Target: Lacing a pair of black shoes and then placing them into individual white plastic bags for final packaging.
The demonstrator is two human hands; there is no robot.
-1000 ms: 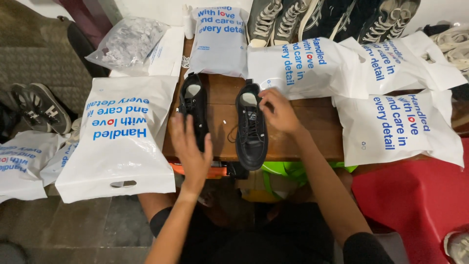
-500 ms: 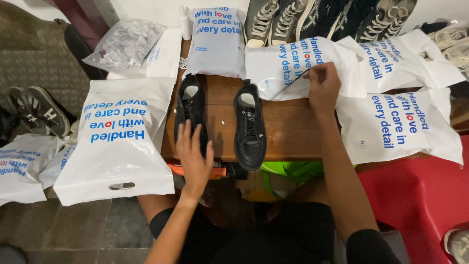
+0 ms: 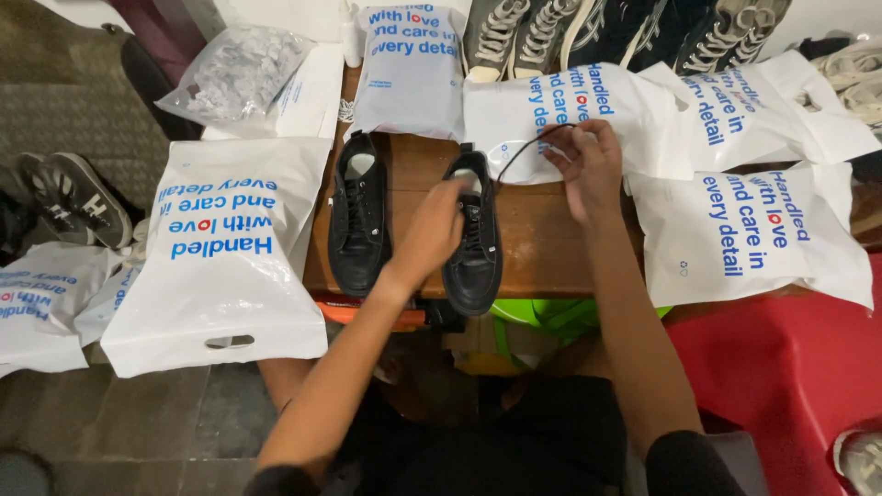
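on the wooden table: two black leather lace-up shoes stand side by side, toes toward the person.
wooden table point(image 3: 537, 234): brown top, ringed by bags.
right-hand black shoe point(image 3: 476, 253): near the table's middle, a black lace running out of its top.
left-hand black shoe point(image 3: 357, 216): just beside it, untouched, laces in place.
left hand point(image 3: 430, 230): lies on the upper part of the right-hand black shoe, fingers curled over its laced front, steadying it.
right hand point(image 3: 588, 165): raised over a white bag beyond the shoe, fingers pinched closed on the thin black shoelace point(image 3: 525, 147), which arcs from the fingers back to the shoe's top.
white plastic bags with blue print: one large at the table's left edge point(image 3: 220, 248), one at the right point(image 3: 749, 230), more behind.
back row: grey and dark sneakers point(image 3: 514, 37) lined up past the bags.
clear plastic packet point(image 3: 234, 73): crumpled, at the far left corner.
red surface point(image 3: 781, 386): low right, beside the person's arm.
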